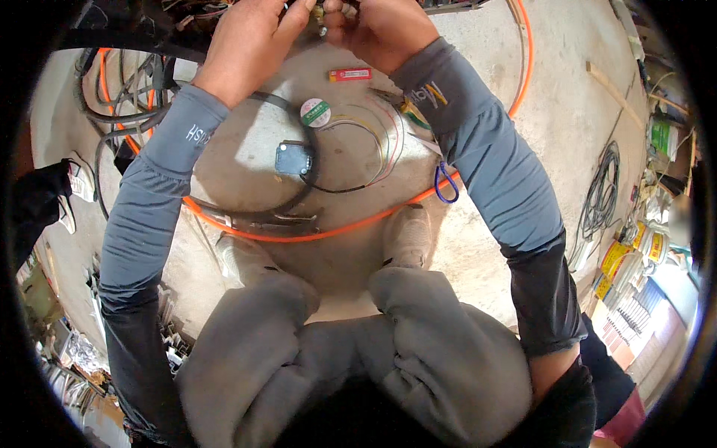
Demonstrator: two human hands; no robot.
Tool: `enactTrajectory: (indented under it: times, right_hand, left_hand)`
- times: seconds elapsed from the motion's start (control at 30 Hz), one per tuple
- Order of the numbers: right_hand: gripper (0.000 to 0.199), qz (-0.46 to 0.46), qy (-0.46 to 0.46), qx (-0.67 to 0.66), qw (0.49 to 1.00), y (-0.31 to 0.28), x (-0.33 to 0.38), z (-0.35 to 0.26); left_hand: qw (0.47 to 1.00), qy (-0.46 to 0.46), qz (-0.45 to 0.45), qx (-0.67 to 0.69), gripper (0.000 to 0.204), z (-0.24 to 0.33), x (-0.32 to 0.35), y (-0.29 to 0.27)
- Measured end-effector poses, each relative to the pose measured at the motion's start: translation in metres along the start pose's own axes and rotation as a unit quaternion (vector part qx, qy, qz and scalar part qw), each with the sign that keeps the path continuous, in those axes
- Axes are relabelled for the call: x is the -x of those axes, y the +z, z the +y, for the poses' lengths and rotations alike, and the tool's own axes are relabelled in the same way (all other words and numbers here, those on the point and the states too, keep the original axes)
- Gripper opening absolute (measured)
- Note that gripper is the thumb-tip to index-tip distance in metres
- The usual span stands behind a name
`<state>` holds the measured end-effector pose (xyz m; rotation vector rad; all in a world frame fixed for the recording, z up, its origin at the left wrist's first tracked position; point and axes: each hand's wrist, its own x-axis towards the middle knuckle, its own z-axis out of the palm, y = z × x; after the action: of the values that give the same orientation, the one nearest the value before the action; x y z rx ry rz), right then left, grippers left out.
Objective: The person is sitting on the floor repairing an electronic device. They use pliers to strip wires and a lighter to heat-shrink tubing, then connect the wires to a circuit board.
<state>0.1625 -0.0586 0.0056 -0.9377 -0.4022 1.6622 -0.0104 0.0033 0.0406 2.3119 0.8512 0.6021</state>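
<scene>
Both forearms, in grey sleeves, reach up to the top edge of the head view, where the picture cuts off some fingers. My left hand point(250, 43) has its thumb pressed in toward its fingers. Facing it, my right hand point(390, 31) is closed with curled fingers. Between them is something small and pale that I cannot make out. Just beyond is a dark housing point(142, 36) with loose wires. On the floor below the hands lie a red and yellow small box point(350, 75), a round green and white tape roll point(315, 113) and a dark square module point(293, 158).
An orange hose point(321, 236) curves across the floor before my shoes, beside a thick black cable point(254, 213). Thin coloured wires point(382, 149) and a blue loop point(446, 187) lie nearby. Black cable coils point(600, 190) are at right. Another person's shoe point(81, 179) shows at left.
</scene>
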Motion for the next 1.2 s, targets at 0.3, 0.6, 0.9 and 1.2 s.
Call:
enactTrajectory:
  times: [0.3,0.6,0.9,1.2]
  right_hand:
    - [0.032,0.056,-0.090,0.403,0.909,-0.050,0.032,0.001]
    - [0.021,0.181,-0.017,0.705,0.685,-0.148,0.138,0.055]
    - [0.051,0.103,-0.013,0.824,0.557,-0.180,0.192,0.092]
    - [0.071,0.192,0.009,0.844,0.501,-0.150,0.219,0.111]
  left_hand:
    - [0.999,0.035,0.037,0.008,0.014,0.007,0.005,-0.004]
    - [0.995,0.070,0.066,-0.025,0.013,-0.011,0.004,0.018]
    - [0.994,-0.040,0.001,0.101,0.016,-0.009,0.005,0.007]
    - [0.969,-0.104,-0.001,0.222,0.017,-0.038,0.004,0.030]
